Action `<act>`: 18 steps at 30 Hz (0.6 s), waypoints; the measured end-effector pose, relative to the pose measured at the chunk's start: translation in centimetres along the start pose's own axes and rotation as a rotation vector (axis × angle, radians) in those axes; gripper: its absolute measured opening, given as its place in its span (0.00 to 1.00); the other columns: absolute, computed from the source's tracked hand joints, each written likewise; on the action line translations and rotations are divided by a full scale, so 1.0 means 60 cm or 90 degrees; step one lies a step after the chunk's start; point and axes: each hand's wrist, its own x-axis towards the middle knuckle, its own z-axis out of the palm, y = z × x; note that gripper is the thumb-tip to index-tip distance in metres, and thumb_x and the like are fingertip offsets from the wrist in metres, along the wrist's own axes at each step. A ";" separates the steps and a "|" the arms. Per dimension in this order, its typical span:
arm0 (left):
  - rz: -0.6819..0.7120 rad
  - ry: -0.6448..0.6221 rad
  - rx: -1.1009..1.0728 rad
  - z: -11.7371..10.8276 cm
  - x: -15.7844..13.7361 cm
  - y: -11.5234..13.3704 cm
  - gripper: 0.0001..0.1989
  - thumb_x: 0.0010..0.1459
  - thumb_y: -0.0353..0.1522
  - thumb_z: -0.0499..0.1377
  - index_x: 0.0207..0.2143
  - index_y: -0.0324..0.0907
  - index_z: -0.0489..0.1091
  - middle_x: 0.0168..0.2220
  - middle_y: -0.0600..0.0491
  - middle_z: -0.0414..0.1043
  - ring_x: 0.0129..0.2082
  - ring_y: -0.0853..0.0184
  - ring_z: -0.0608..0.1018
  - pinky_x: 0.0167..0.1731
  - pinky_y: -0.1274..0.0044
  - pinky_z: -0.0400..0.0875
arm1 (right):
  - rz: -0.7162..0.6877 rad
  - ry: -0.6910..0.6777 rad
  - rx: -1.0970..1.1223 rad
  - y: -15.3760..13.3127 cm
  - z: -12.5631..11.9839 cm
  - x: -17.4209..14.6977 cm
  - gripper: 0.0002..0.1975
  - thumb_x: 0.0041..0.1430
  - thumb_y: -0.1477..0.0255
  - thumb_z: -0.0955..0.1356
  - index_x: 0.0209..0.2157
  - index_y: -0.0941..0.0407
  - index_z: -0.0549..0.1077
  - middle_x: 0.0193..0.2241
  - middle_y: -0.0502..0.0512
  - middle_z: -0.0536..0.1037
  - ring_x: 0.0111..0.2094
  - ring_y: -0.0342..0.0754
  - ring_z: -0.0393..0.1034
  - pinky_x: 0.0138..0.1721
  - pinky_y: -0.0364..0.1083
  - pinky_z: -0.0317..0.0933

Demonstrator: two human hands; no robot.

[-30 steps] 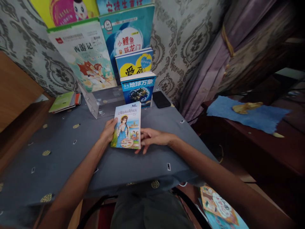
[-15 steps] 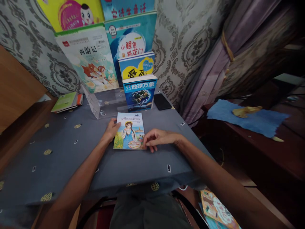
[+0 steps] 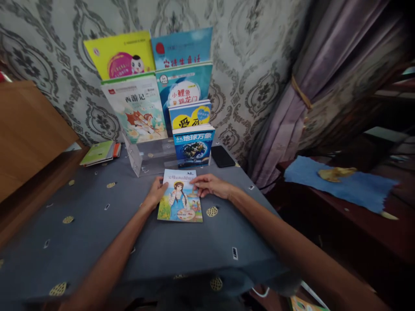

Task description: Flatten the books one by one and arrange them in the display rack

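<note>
Over gray cloth (image 3: 149, 246), left hand (image 3: 156, 192) grips a pale-topped book (image 3: 181, 211) picturing a braided figure (image 3: 178, 196), right hand (image 3: 210, 185) touching, hold unclear.

Book (image 3: 179, 207) before rack (image 3: 136, 159) on table (image 3: 106, 229), phone (image 3: 223, 156) right

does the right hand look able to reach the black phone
Probably yes: the right hand is at the small book, and nothing seems to stand between that hand and the black phone.
</note>
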 end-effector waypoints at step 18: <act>0.000 -0.107 -0.055 -0.015 0.005 0.006 0.32 0.38 0.46 0.74 0.41 0.39 0.68 0.27 0.53 0.76 0.20 0.70 0.75 0.19 0.82 0.63 | -0.193 0.379 -0.087 0.028 -0.015 0.070 0.21 0.44 0.80 0.75 0.42 0.56 0.73 0.33 0.51 0.79 0.20 0.42 0.70 0.20 0.42 0.70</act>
